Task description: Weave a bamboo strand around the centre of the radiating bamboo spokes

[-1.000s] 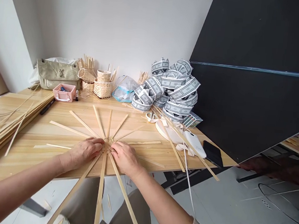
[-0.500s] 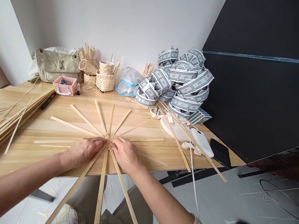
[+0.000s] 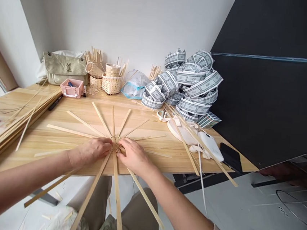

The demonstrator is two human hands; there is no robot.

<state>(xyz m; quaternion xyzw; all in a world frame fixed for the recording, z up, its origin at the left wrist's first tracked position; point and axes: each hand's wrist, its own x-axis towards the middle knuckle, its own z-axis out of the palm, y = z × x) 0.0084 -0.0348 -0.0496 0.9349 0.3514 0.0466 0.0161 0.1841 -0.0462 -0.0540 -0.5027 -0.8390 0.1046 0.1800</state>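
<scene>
Flat bamboo strips (image 3: 115, 194) radiate like spokes from a small woven centre (image 3: 115, 140) on the table. Thin weaving strands curve round that centre. My left hand (image 3: 95, 151) has its fingers pinched together at the left edge of the centre, gripping the strips there. From the right, my right hand (image 3: 132, 154) closes over the strips with thumb and fingers bent. My fingertips hide the exact strands between them. Several spokes point away towards the wall, while the longer ones hang past the table's front edge over my lap.
A bundle of long bamboo strips (image 3: 19, 125) lies on the left. Behind stand a bag (image 3: 65, 70), a pink basket (image 3: 71, 89), small woven baskets (image 3: 111, 84) and stacked patterned bands (image 3: 194, 86). Loose strips (image 3: 207, 145), a white device (image 3: 210, 146) and a phone (image 3: 230, 158) lie right.
The spokes have turned anticlockwise: the front ones swung right, the far ones left. Both hands stay at the centre. The camera view has shifted slightly.
</scene>
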